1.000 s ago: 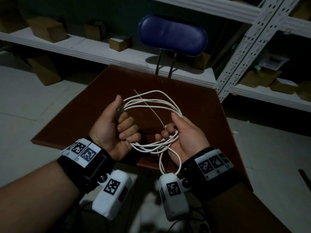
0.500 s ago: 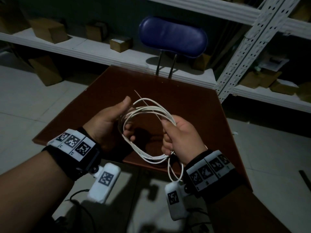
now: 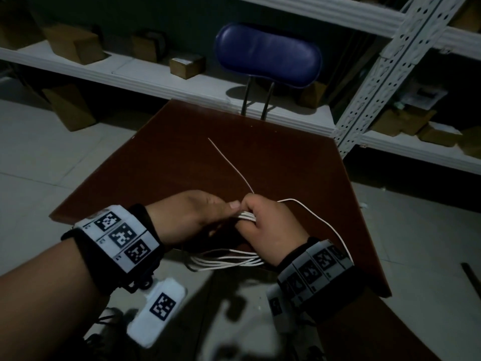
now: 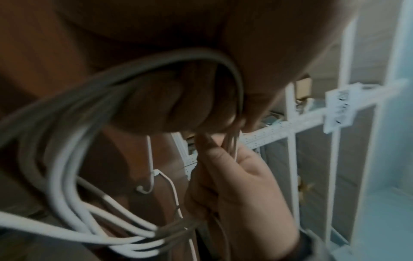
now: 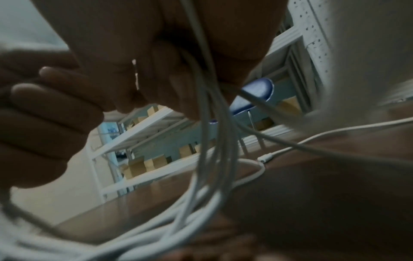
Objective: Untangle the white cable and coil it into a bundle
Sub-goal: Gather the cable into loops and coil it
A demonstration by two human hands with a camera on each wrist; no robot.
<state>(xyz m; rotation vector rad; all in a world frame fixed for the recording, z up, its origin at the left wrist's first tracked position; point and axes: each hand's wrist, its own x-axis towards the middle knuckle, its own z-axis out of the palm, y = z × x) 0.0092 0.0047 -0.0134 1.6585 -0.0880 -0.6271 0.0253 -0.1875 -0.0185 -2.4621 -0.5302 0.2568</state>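
The hands have come together: left hand [image 3: 192, 217] and right hand [image 3: 270, 230] both grip the thin white coiled cable [image 3: 226, 261] above the dark brown wooden table [image 3: 286, 157]

We count one white cable [image 3: 226, 262] looped into maybe five strands, two hands on it, left hand [image 3: 191, 216] and right hand [image 3: 273, 227], one counter [image 3: 273, 162], one blue chair [image 3: 268, 58], plus two wristbands.
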